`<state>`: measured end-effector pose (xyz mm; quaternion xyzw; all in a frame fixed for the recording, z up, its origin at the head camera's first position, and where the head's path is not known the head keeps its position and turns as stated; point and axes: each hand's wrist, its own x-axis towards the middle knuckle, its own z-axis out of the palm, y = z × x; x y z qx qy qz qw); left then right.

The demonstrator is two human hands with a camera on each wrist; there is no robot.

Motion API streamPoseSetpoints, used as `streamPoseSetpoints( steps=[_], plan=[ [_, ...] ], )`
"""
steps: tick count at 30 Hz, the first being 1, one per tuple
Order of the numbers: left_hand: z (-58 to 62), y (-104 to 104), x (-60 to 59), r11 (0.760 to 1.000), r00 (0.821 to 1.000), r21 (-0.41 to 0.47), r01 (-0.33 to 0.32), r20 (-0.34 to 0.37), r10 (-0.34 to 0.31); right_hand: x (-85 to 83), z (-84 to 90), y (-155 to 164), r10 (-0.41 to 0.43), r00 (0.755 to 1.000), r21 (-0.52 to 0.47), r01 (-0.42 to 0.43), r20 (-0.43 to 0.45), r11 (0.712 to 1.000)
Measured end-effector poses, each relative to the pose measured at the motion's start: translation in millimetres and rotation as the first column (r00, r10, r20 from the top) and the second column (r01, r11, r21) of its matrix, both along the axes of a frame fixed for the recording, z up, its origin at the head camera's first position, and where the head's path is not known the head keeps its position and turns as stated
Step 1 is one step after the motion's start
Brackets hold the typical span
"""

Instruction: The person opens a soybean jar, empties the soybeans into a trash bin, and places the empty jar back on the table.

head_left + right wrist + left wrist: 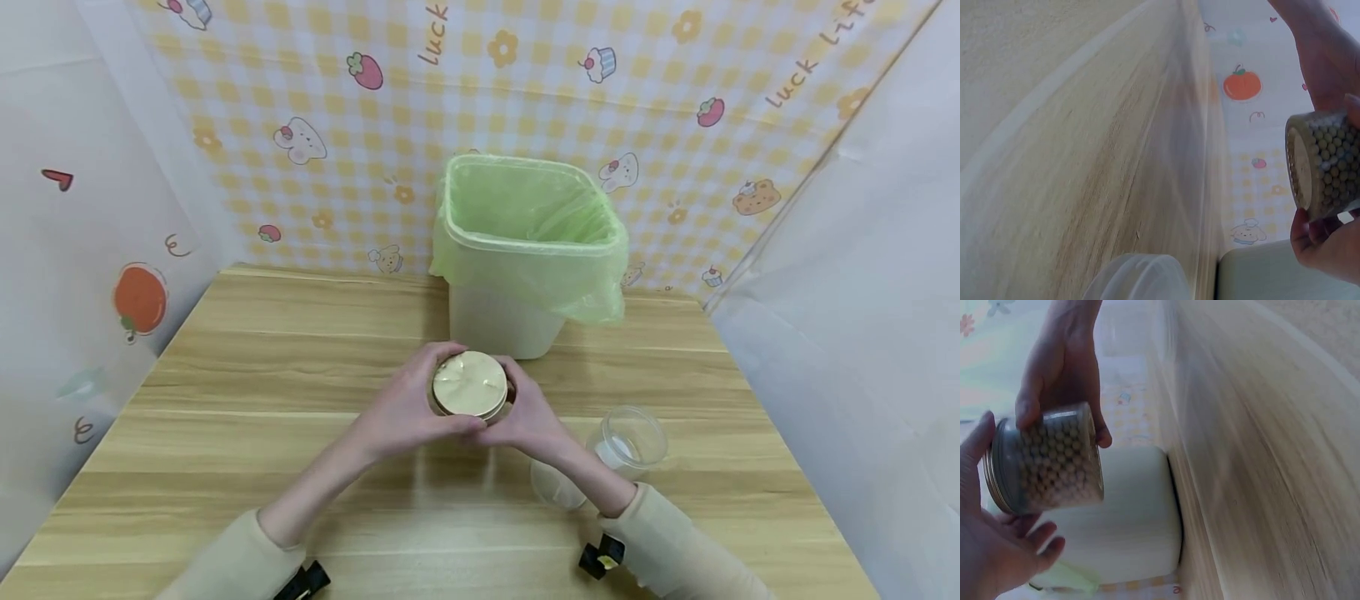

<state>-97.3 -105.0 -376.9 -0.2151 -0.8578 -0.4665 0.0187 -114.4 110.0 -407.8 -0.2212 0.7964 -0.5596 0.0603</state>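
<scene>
Both hands hold a clear jar packed with small pale round balls, raised over the table in front of the bin. Its gold lid faces up in the head view, with a crinkled shine. My left hand curves round the jar's left side, thumb across the front. On the opposite side my right hand grips it, and the two thumbs come close together in front. The jar's round base shows uncovered in the right wrist view.
Behind the jar stands a white bin lined with a green bag. A clear plastic cup stands right of my right forearm, and another clear round piece lies partly under that forearm. Patterned sheets enclose the wooden table.
</scene>
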Motion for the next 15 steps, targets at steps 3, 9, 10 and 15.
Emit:
streamPoseSetpoints(
  steps=[3,9,10,15],
  plan=[
    [-0.6,4,1.8,0.997,0.997,-0.039,-0.065,-0.033,0.063,0.7,0.2,-1,-0.045,0.999,0.036,0.046,-0.028,0.998],
    [2.6,2,4.7,0.996,0.998,-0.058,-0.065,-0.004,0.065,0.2,2.8,0,-0.008,1.000,-0.007,0.008,0.023,1.000],
    [3.4,-1,4.3,0.999,0.999,-0.038,-0.037,0.016,0.038,-0.2,3.8,1,0.017,0.998,-0.031,-0.016,0.057,0.999],
    [7.1,-18,-2.2,0.984,0.980,0.079,0.161,0.108,-0.169,-3.5,9.3,7,0.157,0.965,-0.138,-0.130,0.209,0.982]
  ],
)
